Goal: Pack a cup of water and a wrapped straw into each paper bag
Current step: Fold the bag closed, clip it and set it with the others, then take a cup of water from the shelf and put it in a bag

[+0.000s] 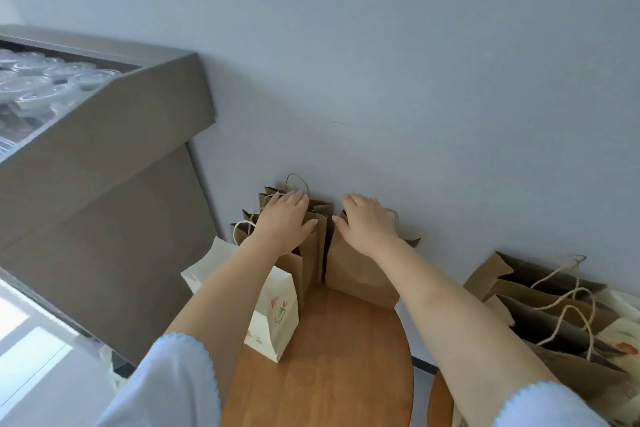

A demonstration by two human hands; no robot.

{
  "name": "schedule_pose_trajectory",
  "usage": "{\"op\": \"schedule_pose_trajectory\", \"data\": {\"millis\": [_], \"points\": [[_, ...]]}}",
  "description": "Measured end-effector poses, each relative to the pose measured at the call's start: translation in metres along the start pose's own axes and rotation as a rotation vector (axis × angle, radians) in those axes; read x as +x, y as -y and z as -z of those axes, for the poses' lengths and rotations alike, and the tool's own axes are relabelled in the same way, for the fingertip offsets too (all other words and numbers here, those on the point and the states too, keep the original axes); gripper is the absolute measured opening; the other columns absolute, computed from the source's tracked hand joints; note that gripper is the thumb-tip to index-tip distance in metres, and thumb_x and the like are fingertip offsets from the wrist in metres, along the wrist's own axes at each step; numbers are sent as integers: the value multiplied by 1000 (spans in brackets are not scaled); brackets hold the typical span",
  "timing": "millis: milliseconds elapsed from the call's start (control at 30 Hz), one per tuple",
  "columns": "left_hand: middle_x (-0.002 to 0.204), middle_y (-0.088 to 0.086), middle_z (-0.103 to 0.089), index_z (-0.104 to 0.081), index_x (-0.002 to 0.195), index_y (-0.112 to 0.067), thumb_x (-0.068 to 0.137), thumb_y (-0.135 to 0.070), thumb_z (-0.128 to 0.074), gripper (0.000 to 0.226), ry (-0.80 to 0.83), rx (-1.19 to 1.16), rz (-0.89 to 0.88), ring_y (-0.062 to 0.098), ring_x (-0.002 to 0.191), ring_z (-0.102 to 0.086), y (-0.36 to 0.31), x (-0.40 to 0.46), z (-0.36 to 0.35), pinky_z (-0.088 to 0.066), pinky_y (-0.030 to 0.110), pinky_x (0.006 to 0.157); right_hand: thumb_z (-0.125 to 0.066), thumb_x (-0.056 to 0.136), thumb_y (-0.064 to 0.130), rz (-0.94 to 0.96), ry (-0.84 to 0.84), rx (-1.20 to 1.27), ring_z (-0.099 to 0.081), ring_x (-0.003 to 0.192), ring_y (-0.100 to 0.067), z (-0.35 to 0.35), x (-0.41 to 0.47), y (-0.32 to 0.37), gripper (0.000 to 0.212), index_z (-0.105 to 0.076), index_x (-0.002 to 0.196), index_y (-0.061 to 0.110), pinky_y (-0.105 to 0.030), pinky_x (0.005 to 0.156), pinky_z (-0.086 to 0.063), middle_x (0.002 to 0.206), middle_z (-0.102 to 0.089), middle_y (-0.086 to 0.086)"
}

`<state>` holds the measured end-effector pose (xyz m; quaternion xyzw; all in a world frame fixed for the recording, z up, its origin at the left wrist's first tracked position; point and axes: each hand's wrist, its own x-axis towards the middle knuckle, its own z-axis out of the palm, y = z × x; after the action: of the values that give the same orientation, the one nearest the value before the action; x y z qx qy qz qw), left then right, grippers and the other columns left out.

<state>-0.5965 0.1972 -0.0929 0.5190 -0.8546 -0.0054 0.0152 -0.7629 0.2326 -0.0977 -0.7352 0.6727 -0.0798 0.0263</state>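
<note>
Several brown paper bags (311, 253) stand upright in a row at the far edge of a round wooden table (329, 357), against the wall. My left hand (285, 222) lies flat on the tops of the left bags, fingers straight. My right hand (367, 222) rests with straight fingers on the top of another brown bag (360, 274) to the right. A cream paper bag with a flower print (273, 315) stands at the table's left edge under my left forearm. Clear plastic cups with lids (41, 83) sit in a grey cabinet at the upper left. No straw is visible.
A pile of flat brown and printed paper bags with rope handles (554, 315) lies at the right on a second wooden surface (440, 402). The large grey cabinet (104, 201) stands close on the left. A pale wall (415, 62) rises right behind the bags.
</note>
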Motion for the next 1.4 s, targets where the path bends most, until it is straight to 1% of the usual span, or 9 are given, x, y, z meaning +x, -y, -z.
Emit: {"op": "schedule_pose_trajectory", "data": {"millis": [100,200,300,467,667,867,1000,1133,1400], "points": [[156,4,-24,-27,148,-11,101,-41,-34,56,-41,-9,64,19,145,-19,26,-33,15,-10,34,118,-37,101,36,79,-13,17,-35,135,-22,6,3,41,49,-37,140,8,-38,115,-23,144,-42,-7],[156,4,-26,-26,148,-11,102,-40,-33,56,-66,3,141,19,144,-21,57,-73,30,-8,36,118,-37,101,35,155,-10,18,-30,139,-22,13,0,89,51,-33,143,7,-39,118,-16,149,-37,-8],[156,4,-24,-25,148,-10,102,-40,-32,56,-89,25,211,18,145,-17,92,-120,43,-5,36,118,-37,101,34,217,-33,17,-31,138,-22,20,-8,144,47,-37,140,7,-38,117,-14,146,-40,-8],[157,5,-22,-26,148,-8,102,-40,-33,57,-140,35,327,18,146,-14,156,-217,61,-4,35,118,-33,102,35,329,-38,10,-22,144,-21,24,-35,253,53,-28,146,6,-37,117,-9,153,-30,-8],[154,3,-29,-30,146,-10,101,-43,-34,56,-194,49,507,18,145,-18,231,-334,85,-6,36,119,-34,102,35,470,-86,60,-20,145,-20,27,-70,380,54,-27,147,7,-34,117,-7,155,-28,-9],[156,3,-25,-29,148,-13,101,-44,-35,57,-182,39,630,19,146,-17,278,-417,87,-5,37,119,-37,101,33,604,-100,50,-32,138,-22,24,-94,471,47,-38,140,6,-36,116,-13,145,-42,-10],[153,4,-31,-34,145,-12,100,-43,-35,54,-188,35,644,19,144,-23,304,-438,86,-8,37,120,-37,101,34,643,-77,16,-35,136,-22,21,-87,508,48,-37,140,6,-37,116,-15,143,-43,-9],[152,4,-33,-34,144,-11,100,-43,-35,54,-176,43,663,21,144,-24,336,-435,86,-9,38,120,-37,101,34,617,-76,-3,-42,126,-24,20,-57,531,41,-45,129,6,-37,115,-19,133,-50,-9],[151,5,-34,-36,143,-11,101,-42,-36,52,-179,79,607,20,143,-24,416,-359,106,-9,36,118,-38,100,35,525,-117,52,-43,126,-25,24,45,556,41,-45,130,8,-37,110,-26,134,-50,-9]]}}
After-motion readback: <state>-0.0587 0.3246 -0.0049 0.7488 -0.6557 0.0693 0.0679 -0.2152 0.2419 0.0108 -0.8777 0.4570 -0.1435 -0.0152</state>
